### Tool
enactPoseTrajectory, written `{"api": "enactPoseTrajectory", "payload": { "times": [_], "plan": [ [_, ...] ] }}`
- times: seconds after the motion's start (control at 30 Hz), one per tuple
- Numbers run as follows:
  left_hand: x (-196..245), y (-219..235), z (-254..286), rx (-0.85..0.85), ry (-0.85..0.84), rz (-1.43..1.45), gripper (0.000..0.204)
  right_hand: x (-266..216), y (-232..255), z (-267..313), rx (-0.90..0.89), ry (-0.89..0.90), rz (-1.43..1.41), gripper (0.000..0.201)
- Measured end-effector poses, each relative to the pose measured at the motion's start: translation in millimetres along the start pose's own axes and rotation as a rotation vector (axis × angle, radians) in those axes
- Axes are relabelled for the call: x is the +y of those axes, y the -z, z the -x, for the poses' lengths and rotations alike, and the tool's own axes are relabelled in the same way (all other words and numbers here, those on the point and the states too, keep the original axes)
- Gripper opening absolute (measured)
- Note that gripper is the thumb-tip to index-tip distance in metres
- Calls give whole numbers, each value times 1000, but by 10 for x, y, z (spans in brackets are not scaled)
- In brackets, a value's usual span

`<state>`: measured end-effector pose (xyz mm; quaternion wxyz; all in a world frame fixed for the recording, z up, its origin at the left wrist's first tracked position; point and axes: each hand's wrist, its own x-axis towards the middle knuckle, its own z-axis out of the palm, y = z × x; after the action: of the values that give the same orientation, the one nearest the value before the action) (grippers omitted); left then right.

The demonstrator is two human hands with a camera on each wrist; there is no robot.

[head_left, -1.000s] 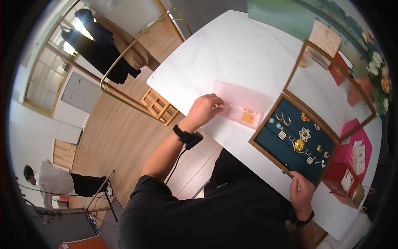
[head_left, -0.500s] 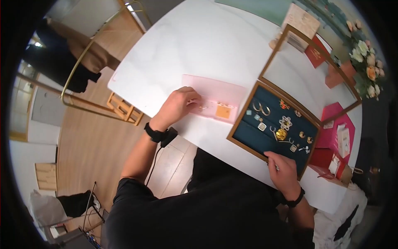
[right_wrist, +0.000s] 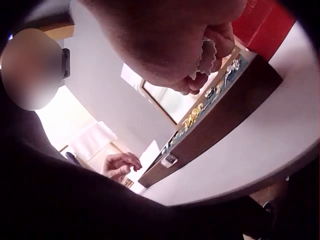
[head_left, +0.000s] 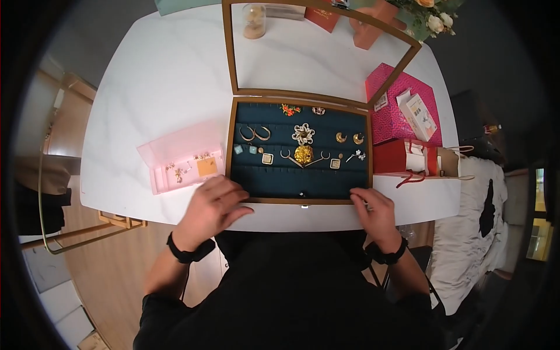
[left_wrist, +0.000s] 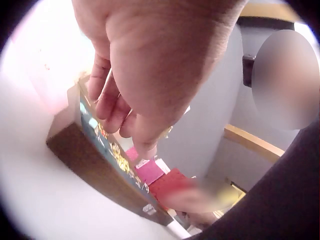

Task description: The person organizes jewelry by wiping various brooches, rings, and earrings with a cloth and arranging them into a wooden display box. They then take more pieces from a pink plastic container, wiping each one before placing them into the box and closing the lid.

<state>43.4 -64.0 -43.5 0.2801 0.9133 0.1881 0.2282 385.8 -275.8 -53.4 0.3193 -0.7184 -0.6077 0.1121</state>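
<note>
My left hand (head_left: 211,211) is at the front left corner of a wooden jewelry case (head_left: 271,202), fingers loosely bent and thumb apart, holding nothing. In the left wrist view, its relaxed fingers hang over the case's edge (left_wrist: 95,162). At the front right corner is my right hand (head_left: 376,217); the right wrist view shows its curled fingers around a silvery scalloped piece (right_wrist: 205,57), partly hidden by the palm. Earrings and brooches lie on the case's dark green lining (head_left: 271,182). Left of the case, an open pink box (head_left: 165,185) holds small gold jewelry and an orange card (head_left: 206,167).
The case's framed clear lid (head_left: 230,52) stands raised at its back. To the right are a magenta box (head_left: 382,125), a white carton (head_left: 417,116) and a red bag (head_left: 389,158). A glass dome (head_left: 254,22) and flowers (head_left: 435,24) stand behind.
My left hand has left the pink box and moved right to the case's corner, its fingers spreading. My right hand remains near the case's front right. The head view has swung right.
</note>
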Motion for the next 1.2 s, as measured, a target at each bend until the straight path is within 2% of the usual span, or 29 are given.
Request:
{"api": "enactPoseTrajectory", "payload": {
  "times": [0.03, 0.1, 0.2, 0.27, 0.57, 0.97, 1.2],
  "plan": [
    [35, -55, -35, -26, -43, -13, 29, 41, 21, -16, 64, -15, 39, 14],
    [66, -151, -77, -58, -83, -41, 28, 107, 19, -45, 63, -13, 49, 17],
    [55, -294, -72, -58, -152, -206, 24, 186, 5, -4, -10, 45, 50, 16],
    [85, -337, -66, -45, -118, -173, 22, 241, -3, 49, -90, 117, 104, 14],
    [134, -383, -55, -2, -8, -128, 21, 325, -32, 63, -70, 201, 74, 25],
    [185, -342, -141, -81, 129, -171, 16, 305, -88, 89, -4, 149, 66, 26],
    [177, -381, -49, -74, 106, -179, 16, 314, -130, 121, -10, 128, 13, 27]
  ]
}}
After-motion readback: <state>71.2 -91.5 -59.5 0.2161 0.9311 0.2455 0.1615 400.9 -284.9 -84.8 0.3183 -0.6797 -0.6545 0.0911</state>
